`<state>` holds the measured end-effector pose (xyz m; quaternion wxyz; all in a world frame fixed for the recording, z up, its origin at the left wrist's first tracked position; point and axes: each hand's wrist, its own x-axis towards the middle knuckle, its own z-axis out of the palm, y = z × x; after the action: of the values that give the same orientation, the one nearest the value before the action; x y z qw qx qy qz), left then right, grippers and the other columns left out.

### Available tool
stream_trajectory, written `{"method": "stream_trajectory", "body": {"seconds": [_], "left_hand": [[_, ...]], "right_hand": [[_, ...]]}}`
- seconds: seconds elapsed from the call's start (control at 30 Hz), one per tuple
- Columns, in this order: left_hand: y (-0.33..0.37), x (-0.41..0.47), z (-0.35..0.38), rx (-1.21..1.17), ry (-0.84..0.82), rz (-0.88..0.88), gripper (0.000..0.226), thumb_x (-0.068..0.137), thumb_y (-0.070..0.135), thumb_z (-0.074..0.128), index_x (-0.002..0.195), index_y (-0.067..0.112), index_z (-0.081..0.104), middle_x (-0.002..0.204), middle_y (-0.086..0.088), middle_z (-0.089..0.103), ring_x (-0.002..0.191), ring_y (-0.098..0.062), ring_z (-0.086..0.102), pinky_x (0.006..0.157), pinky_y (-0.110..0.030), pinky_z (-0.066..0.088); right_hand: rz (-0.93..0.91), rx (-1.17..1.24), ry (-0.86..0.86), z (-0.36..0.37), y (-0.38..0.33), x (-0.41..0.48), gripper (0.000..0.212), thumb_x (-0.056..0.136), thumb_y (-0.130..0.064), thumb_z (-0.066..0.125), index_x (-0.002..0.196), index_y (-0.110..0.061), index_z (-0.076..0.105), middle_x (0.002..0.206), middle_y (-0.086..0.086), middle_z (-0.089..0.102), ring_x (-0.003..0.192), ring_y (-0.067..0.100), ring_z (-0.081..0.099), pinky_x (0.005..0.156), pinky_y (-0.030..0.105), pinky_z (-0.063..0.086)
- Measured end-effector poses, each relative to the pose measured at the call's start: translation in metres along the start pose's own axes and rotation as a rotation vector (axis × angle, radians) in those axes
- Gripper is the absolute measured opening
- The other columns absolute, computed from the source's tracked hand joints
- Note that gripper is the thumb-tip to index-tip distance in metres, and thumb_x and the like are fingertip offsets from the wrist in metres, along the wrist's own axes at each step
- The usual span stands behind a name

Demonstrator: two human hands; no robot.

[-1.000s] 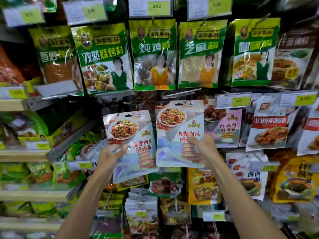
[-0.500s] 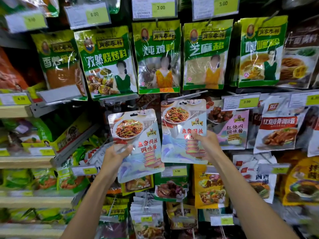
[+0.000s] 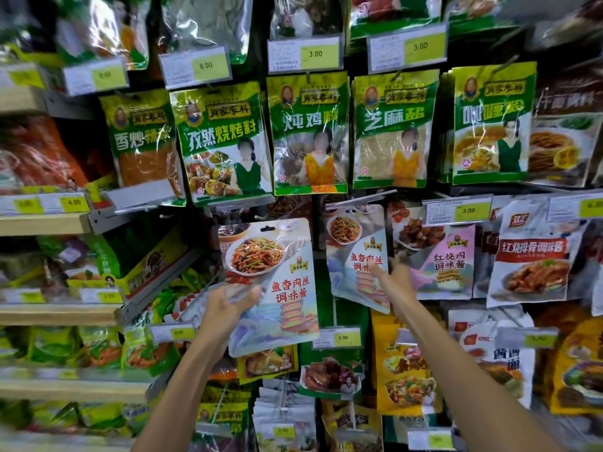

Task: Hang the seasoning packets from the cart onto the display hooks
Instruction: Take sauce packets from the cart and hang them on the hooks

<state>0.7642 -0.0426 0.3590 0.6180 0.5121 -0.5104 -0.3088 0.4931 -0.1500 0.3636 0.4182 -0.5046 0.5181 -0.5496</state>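
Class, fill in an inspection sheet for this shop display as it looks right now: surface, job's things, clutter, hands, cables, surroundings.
Surface: hook wall with price tags; wooden shelves at left.
Job's things: two matching seasoning packets. Left packet is held clear of the wall; right packet has its top up at a metal hook; whether it is threaded on cannot be told.
Clutter: nothing seen loose; hooks densely filled with green packets and others.
Hands: left hand grips the left packet's lower edge; right hand holds the right packet.
Cables: nothing seen.
Surroundings: cart not in view.
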Motion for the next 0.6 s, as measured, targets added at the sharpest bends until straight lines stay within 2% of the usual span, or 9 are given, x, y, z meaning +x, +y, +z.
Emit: {"method": "stream_trajectory", "body": {"seconds": [0.07,0.13,0.17,0.23,0.3,0.33,0.43,0.53,0.6], "left_hand": [[0.003,-0.003,0.009,-0.013,-0.045,0.005,0.012,0.082,0.024,0.070,0.074,0.016,0.072,0.072,0.003,0.073,0.068,-0.016,0.066,0.046,-0.025,0.050],[0.005,-0.006,0.021,-0.036,-0.115,0.007,0.013,0.082,0.025,0.070,0.079,0.013,0.071,0.080,-0.005,0.074,0.074,-0.021,0.068,0.051,-0.028,0.052],[0.006,-0.007,0.029,-0.043,-0.155,0.005,0.013,0.082,0.025,0.069,0.077,0.013,0.071,0.081,-0.007,0.074,0.076,-0.022,0.068,0.053,-0.029,0.053],[0.009,-0.011,0.049,-0.040,-0.221,0.012,0.018,0.083,0.023,0.068,0.066,0.017,0.070,0.070,0.001,0.070,0.066,-0.012,0.065,0.049,-0.025,0.050],[0.011,-0.015,0.070,-0.014,-0.263,0.016,0.021,0.085,0.021,0.067,0.064,0.015,0.067,0.060,0.008,0.062,0.058,-0.005,0.060,0.044,-0.022,0.048],[0.012,-0.017,0.079,-0.005,-0.283,0.015,0.021,0.086,0.020,0.066,0.067,0.012,0.066,0.057,0.009,0.061,0.056,-0.004,0.059,0.043,-0.022,0.048],[0.013,-0.018,0.099,-0.028,-0.310,0.008,0.018,0.085,0.019,0.067,0.069,0.011,0.067,0.058,0.010,0.064,0.059,-0.003,0.061,0.044,-0.021,0.049],[0.013,-0.017,0.107,-0.033,-0.285,-0.016,0.022,0.083,0.018,0.070,0.062,0.013,0.062,0.054,0.011,0.060,0.052,-0.001,0.059,0.042,-0.016,0.044],[0.014,-0.015,0.109,0.012,-0.248,0.001,0.025,0.082,0.016,0.072,0.062,0.014,0.057,0.050,0.012,0.057,0.049,0.002,0.057,0.042,-0.013,0.043]], "right_hand": [[-0.198,-0.117,0.125,-0.007,0.009,-0.014,0.035,0.092,-0.019,0.061,0.123,-0.005,0.051,0.115,0.008,0.063,0.107,0.023,0.060,0.079,0.025,0.048],[-0.324,-0.076,0.226,-0.013,0.017,-0.034,0.032,0.091,-0.023,0.062,0.119,-0.013,0.051,0.110,-0.004,0.059,0.108,0.017,0.057,0.084,0.024,0.043],[-0.328,-0.021,0.185,-0.014,0.018,-0.043,0.033,0.090,-0.031,0.062,0.118,-0.018,0.051,0.110,-0.009,0.059,0.107,0.011,0.057,0.086,0.021,0.043],[-0.252,0.114,-0.042,-0.014,0.012,-0.060,0.040,0.080,-0.049,0.063,0.114,-0.028,0.055,0.106,-0.015,0.065,0.102,0.000,0.060,0.082,0.014,0.045],[-0.180,0.207,-0.244,-0.013,0.005,-0.065,0.044,0.070,-0.052,0.067,0.108,-0.032,0.058,0.097,-0.016,0.072,0.095,-0.002,0.066,0.073,0.012,0.051],[-0.162,0.223,-0.290,-0.013,0.002,-0.064,0.044,0.068,-0.049,0.070,0.107,-0.029,0.061,0.097,-0.013,0.073,0.093,0.003,0.068,0.073,0.015,0.054],[-0.154,0.218,-0.266,-0.020,0.001,-0.060,0.044,0.065,-0.041,0.074,0.100,-0.015,0.066,0.098,0.002,0.075,0.089,0.015,0.072,0.073,0.027,0.057],[-0.136,0.248,-0.219,-0.026,0.004,-0.054,0.045,0.064,-0.036,0.076,0.099,-0.010,0.067,0.094,0.004,0.075,0.087,0.018,0.072,0.072,0.030,0.057],[-0.124,0.247,-0.193,-0.026,0.005,-0.050,0.037,0.071,-0.029,0.077,0.099,-0.008,0.067,0.091,0.004,0.076,0.086,0.020,0.072,0.069,0.030,0.057]]}}
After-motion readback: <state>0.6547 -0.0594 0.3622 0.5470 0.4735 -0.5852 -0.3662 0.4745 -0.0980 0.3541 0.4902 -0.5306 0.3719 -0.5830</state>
